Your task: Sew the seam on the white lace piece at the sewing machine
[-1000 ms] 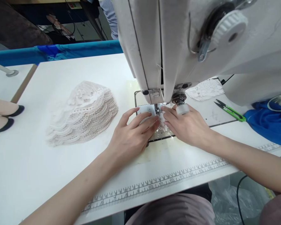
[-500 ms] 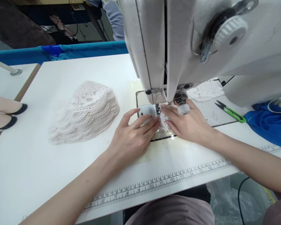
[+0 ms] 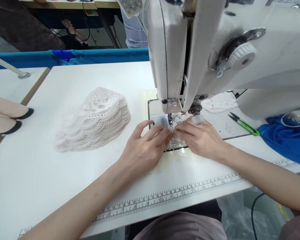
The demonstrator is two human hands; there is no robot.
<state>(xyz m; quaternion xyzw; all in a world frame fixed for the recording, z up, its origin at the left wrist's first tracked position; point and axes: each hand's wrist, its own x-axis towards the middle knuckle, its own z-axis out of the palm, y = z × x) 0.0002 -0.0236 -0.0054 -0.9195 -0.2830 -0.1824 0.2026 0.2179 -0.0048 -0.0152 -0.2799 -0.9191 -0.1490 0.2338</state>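
A small white lace piece (image 3: pixel 174 127) lies on the metal plate under the needle of a white sewing machine (image 3: pixel 215 56). My left hand (image 3: pixel 145 150) rests flat on the plate, its fingers spread and its fingertips pressing the lace from the left. My right hand (image 3: pixel 200 138) lies on the right side, fingers pressed down on the same lace just in front of the presser foot. Most of the lace is hidden under my fingers.
A stack of lace pieces (image 3: pixel 95 118) sits on the white table (image 3: pixel 52 180) to the left. Green thread snips (image 3: pixel 243 124) and another lace piece (image 3: pixel 218 101) lie right of the needle, blue cloth (image 3: pixel 287 136) beyond. A ruler strip (image 3: pixel 170 195) runs along the front edge.
The view has tilted up and drawn back a little. Both hands stay on the lace at the needle, with the fingertips closing in slightly toward each other.
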